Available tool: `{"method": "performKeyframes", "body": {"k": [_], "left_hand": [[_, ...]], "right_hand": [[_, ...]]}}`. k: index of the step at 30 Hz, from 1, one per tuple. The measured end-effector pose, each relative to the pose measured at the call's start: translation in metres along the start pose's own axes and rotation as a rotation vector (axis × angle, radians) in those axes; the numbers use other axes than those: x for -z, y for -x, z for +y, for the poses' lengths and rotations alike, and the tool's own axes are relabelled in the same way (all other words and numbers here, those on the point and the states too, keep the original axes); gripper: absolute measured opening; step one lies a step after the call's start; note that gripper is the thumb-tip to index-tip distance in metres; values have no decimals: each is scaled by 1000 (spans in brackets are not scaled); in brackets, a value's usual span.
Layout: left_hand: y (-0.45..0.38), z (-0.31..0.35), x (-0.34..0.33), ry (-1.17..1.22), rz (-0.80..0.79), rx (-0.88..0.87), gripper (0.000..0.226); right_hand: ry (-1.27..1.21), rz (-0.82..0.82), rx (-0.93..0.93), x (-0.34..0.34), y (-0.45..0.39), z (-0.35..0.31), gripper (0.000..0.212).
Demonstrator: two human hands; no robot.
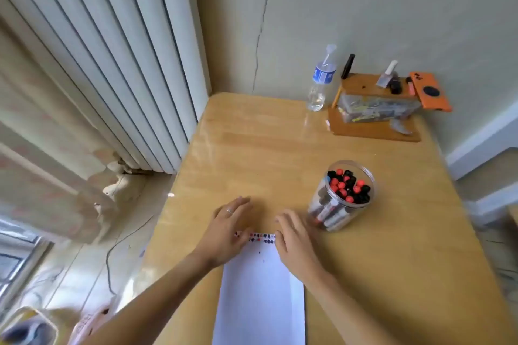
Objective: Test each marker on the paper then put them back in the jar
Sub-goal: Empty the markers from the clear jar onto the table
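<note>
With both palms flat and fingers straight, left hand [228, 225] and right hand [294, 238] press the far end of the paper [260, 288], holding no marker. Paper lies on the table [252, 148], long axis running from the person toward the wall; red and black test marks [262, 237] crowd its far edge. Jar [343, 194] stands upright, right of the hands, mouth up, markers [347, 186] cap-up inside. Likely squaring the sheet; next move probably calls for pulling one marker.

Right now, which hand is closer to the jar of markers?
Right. The right hand lies on the paper's far edge, just left of the jar. The left hand sits farther left, across the paper.
</note>
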State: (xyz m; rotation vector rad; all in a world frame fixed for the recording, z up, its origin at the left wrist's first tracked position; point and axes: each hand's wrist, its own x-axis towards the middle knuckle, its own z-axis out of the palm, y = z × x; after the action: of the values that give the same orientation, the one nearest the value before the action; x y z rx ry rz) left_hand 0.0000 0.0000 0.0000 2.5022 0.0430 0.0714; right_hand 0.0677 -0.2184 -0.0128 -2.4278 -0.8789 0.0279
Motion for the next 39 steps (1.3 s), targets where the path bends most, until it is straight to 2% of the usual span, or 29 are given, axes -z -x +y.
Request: {"method": "performKeyframes", "body": {"k": [3,8,13,17,19,23,25,27,29,32,34,39], "left_hand": [[-12,-10,-25,-63,83,-85,59],[-18,-21,-48,-197,178,-172,52],[-18,-25,-51,-176,234,-198,50],[-12,-18,-44,-122,367,-204,41],[-6,-13,-40,-126,432,-196,39],[1,-1,-36,-161,485,-173,36],[1,0,-37,-177,468,-181,33],[-1,-1,-38,-172,463,-191,32],[-4,-4,-39,-158,470,-203,31],[-7,-8,-41,-135,478,-212,30],[-7,-10,-41,-89,478,-213,30],[-10,-4,-30,60,588,-185,31]], "right_hand": [[43,116,119,-13,2,20,18],[83,255,203,-25,4,30,18],[105,320,264,-35,3,38,17],[70,360,269,-33,5,35,18],[42,483,311,-21,10,25,13],[49,879,297,7,34,13,17],[3,1072,177,16,39,19,31],[-85,1148,5,20,33,34,57],[-207,1104,-151,19,23,52,88],[-530,895,-260,25,8,58,120],[-674,767,-243,27,-1,56,123],[-522,782,-191,28,-14,63,114]]}}
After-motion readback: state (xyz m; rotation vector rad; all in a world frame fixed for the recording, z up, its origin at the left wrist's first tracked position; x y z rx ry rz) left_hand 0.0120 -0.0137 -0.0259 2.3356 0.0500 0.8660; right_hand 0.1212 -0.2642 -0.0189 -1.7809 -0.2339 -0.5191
